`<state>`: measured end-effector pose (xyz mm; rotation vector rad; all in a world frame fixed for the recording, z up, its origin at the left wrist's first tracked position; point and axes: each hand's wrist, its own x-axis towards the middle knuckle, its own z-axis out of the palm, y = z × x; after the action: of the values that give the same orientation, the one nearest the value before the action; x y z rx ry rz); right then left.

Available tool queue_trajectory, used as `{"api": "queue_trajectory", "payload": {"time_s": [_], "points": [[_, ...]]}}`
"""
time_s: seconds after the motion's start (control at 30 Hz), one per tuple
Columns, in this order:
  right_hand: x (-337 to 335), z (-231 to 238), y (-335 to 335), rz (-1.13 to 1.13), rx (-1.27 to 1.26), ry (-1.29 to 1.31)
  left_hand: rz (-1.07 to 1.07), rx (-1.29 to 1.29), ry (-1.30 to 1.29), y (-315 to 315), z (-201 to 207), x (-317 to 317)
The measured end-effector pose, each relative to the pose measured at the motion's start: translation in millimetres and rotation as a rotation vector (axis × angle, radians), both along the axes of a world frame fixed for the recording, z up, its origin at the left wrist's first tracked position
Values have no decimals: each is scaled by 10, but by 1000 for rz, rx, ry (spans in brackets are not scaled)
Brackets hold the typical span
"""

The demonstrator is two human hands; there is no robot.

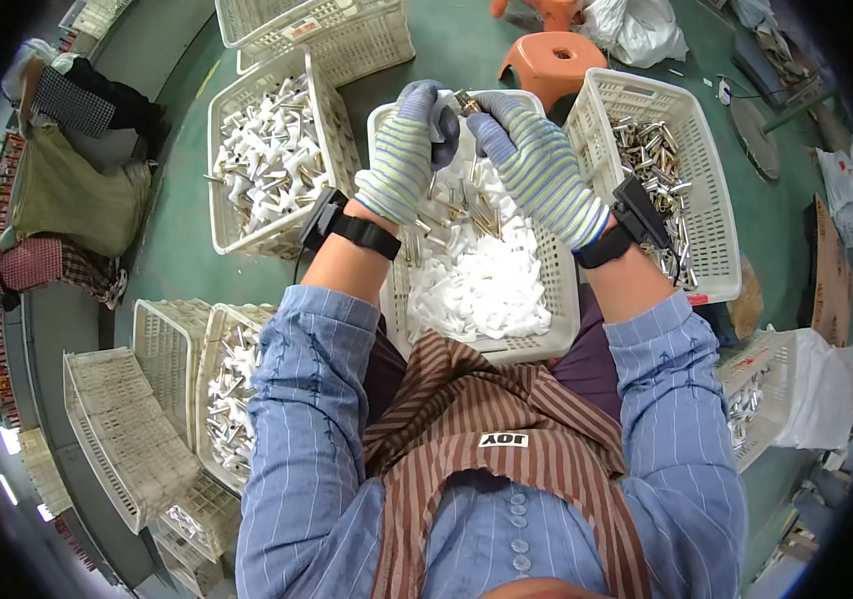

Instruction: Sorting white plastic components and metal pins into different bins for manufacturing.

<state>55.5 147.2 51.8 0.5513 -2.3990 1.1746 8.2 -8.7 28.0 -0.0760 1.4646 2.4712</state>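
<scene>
Green floor (187, 230) is seen around several white baskets. At upper centre a basket (558, 299) of white parts and metal pins sits on the lap, flanked by a basket of white pieces (227, 215) at upper left and a basket of metal pins (711, 200) at upper right; an orange stool (553, 60) stands behind. Both gloved hands are raised over the middle basket: the left hand (401, 150) and right hand (536, 165) have fingers pinched together on a small metal part (466, 101).

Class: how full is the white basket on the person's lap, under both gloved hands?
Partly full. White basket holds a heap of white pieces with some metal tubes, well below the rim; bare wall shows above them.
</scene>
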Motion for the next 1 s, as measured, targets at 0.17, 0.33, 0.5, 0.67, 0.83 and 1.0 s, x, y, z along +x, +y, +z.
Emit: {"api": "queue_trajectory", "payload": {"time_s": [0.17,0.33,0.5,0.67,0.83,1.0], "points": [[95,-117,-161,-51,-166,-139,97,-102,146,25,93,84],[104,-97,-152,-74,-156,-79,176,-39,181,116,131,40],[137,-43,-159,-49,-122,-172,124,-61,212,96,45,47],[158,-91,-140,-65,-32,-137,14,-126,265,29,44,40],[156,-59,-170,-57,-16,-167,60,-202,356,10,31,35],[171,-98,-122,-108,27,-84,200,-640,786,124,-27,-4]]}}
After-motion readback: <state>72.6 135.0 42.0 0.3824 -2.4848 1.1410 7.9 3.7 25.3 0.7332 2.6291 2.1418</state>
